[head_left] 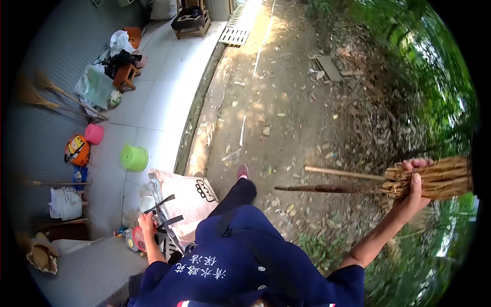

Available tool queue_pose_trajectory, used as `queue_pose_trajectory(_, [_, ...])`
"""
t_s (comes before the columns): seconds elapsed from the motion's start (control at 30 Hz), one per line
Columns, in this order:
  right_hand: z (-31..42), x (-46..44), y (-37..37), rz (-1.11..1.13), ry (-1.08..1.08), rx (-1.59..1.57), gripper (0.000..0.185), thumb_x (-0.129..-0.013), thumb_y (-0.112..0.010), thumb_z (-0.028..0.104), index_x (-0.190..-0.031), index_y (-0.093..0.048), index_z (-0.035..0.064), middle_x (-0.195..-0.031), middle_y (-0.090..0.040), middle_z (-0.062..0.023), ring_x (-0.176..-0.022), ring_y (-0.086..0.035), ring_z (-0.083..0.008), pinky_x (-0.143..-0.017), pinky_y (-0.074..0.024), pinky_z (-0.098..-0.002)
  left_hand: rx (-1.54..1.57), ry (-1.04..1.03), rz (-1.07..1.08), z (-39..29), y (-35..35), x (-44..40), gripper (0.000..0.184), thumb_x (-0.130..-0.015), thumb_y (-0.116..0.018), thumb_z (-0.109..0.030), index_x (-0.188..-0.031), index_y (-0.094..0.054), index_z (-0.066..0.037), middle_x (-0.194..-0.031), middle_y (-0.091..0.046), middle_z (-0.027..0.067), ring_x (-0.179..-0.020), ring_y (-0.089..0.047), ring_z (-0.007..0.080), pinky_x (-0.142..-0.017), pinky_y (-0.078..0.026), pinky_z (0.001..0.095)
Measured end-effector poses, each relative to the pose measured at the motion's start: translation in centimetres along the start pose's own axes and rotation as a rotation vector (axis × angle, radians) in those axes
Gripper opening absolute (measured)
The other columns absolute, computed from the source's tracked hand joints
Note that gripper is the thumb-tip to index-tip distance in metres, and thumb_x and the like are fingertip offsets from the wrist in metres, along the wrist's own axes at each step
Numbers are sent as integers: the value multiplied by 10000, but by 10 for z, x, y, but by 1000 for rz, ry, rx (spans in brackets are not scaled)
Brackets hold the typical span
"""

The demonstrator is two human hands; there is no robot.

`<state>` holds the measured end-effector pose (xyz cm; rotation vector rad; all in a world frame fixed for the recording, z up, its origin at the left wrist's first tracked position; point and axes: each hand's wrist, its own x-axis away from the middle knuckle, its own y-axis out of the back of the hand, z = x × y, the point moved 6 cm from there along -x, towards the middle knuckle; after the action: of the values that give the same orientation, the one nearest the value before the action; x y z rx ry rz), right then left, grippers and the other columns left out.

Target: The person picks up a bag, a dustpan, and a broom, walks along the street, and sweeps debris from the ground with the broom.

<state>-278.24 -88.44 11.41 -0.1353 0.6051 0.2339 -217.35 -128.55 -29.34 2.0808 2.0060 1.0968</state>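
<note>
My right hand (415, 185) is closed around the bound straw of a broom (434, 179), held out to the right. A dark stick (327, 189) and a paler, thinner stick (342, 173) run leftward from the straw. At lower left my left hand (147, 223) has its fingers curled at a black strap (170, 222). Beside it hangs a pale bag (179, 202) with a black print, and grey metal-looking bars run along its edge. What lies inside the left fingers is partly hidden.
On the tiled floor (158, 97) at left stand a green bucket (134, 157), a pink bucket (94, 134) and an orange bag (77, 150). Brooms (51, 100) lean on the wall. A chair (191, 20) stands ahead. A kerb (199, 107) borders the littered dirt path (276, 117).
</note>
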Motion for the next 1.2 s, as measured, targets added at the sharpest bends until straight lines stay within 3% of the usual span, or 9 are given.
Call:
queue_pose_trajectory(0.17, [-91,-49,-14,-129,-22,105,472,-772,-574,-17,-1187,-351,-38,-1002,-522,-145,-923,-547,-219,-877,-475,-369,-174,51,-95,-39,-44,-55,182,-768,-603,-137,-673,-531,1,-485,-491,54,-338,-473,155,-289,-363,293])
queue_pose_trajectory(0.3, [-144,-70,-27,-249,-83,109,431,-778,-579,-31,-1161,-380,-24,-1036,-509,-134,-970,-525,-219,-871,-488,-368,-274,10,-7,-63,-82,-99,207,-760,-626,-149,-676,-526,12,-468,-497,73,-349,-496,180,-304,-379,311])
queue_pose_trajectory(0.53, [-240,-167,-81,-279,-174,211,359,-790,-570,-45,-1123,-437,-24,-1017,-527,-129,-935,-537,-198,-840,-506,-328,-338,84,-38,-197,-188,-164,231,-721,-678,-129,-653,-504,7,-488,-515,73,-365,-516,161,-323,-405,303])
queue_pose_trajectory(0.6, [-277,-198,-92,-283,-191,208,365,-786,-582,-32,-1125,-444,-32,-1004,-534,-127,-924,-542,-194,-827,-514,-326,-441,-21,-55,-235,-216,-198,214,-712,-690,-131,-679,-529,6,-475,-522,72,-361,-525,162,-329,-416,304])
queue_pose_trajectory(0.83, [-376,-349,-191,-141,-287,268,344,-746,-646,6,-1053,-491,-15,-921,-574,-97,-826,-560,-168,-749,-474,-294,-384,-92,-55,-383,-325,-270,202,-711,-643,-125,-659,-529,34,-473,-512,88,-364,-525,179,-355,-418,326])
queue_pose_trajectory(0.9, [-390,-385,-212,-38,-388,445,318,-742,-672,59,-1006,-508,-5,-897,-582,-90,-817,-559,-166,-729,-460,-299,-378,-107,-54,-421,-346,-279,192,-714,-636,-118,-663,-528,33,-471,-508,86,-364,-524,175,-350,-413,326])
queue_pose_trajectory(1.0, [-426,-434,-244,34,-472,429,388,-728,-685,91,-1048,-485,-2,-891,-586,-88,-810,-558,-166,-739,-451,-307,-313,-188,-86,-476,-395,-309,171,-726,-622,-113,-681,-532,26,-481,-513,81,-359,-512,164,-331,-400,313])
queue_pose_trajectory(1.1, [-494,-473,-277,107,-524,415,470,-724,-673,74,-1119,-433,-8,-950,-552,-75,-815,-543,-160,-751,-443,-289,-209,-67,-99,-524,-441,-339,164,-739,-623,-119,-719,-539,20,-508,-527,68,-354,-499,148,-325,-387,296])
queue_pose_trajectory(1.2, [-559,-514,-326,215,-587,389,467,-719,-657,60,-1118,-421,3,-916,-530,-53,-789,-515,-144,-708,-438,-275,-135,-116,-58,-578,-503,-386,171,-743,-629,-119,-723,-527,17,-494,-512,58,-349,-489,141,-323,-380,289])
